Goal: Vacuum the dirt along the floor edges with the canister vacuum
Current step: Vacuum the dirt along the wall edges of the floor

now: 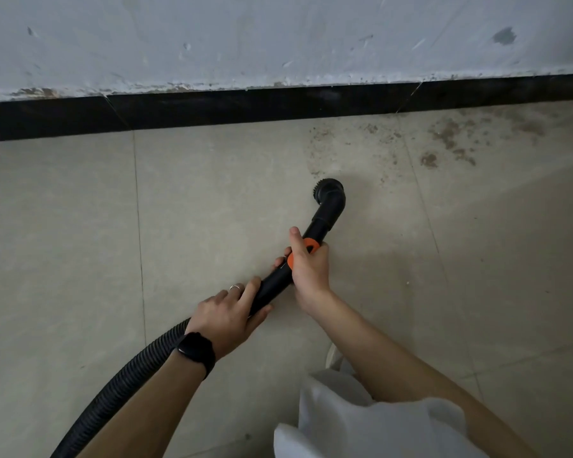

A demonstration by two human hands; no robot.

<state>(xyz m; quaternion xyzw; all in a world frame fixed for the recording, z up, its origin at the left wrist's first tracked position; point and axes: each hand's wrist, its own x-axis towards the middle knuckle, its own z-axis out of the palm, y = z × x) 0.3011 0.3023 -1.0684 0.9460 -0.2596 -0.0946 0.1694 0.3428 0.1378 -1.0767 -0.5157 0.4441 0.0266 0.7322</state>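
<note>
A black vacuum wand (321,219) with an orange collar (308,243) ends in a round brush nozzle (326,190) that points toward the wall, just above the tiled floor. My right hand (308,262) grips the wand at the orange collar, thumb up along the tube. My left hand (229,312), with a ring and a black wristband, holds the wand's lower end where the ribbed hose (119,385) joins. Brown dirt (447,137) lies scattered on the floor beyond the nozzle, to the right, close to the black skirting (245,105). The canister is out of view.
A scuffed white wall (278,38) rises above the skirting. Beige floor tiles (63,226) stretch left and right. White clothing (361,421) fills the lower right corner. The hose runs off the bottom left edge.
</note>
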